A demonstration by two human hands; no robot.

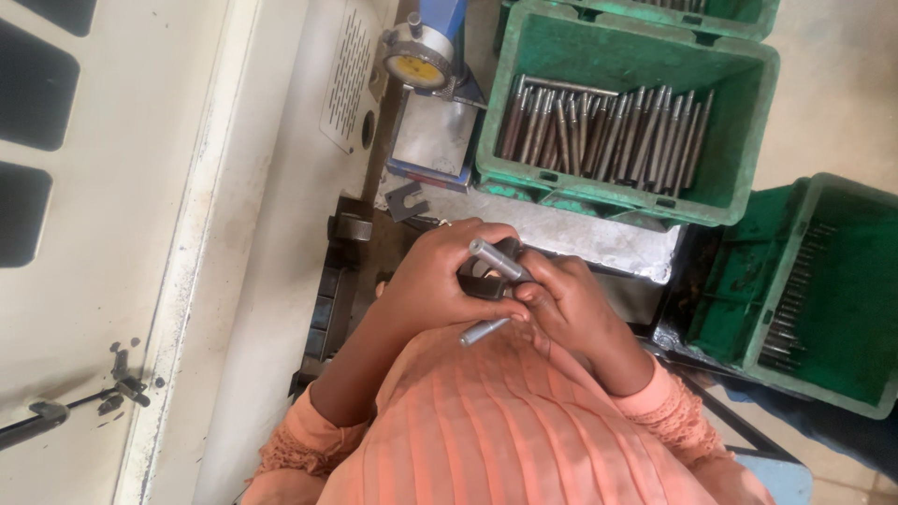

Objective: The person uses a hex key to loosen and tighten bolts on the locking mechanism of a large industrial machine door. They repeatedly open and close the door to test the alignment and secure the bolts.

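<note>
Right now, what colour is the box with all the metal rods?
Green, the plastic crate of metal rods, clearest in the head view.

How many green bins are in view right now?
3. One bin at top centre holds a row of metal rods; a second sits behind it, mostly cut off; a third is at the right edge. More may lie out of frame.
</note>
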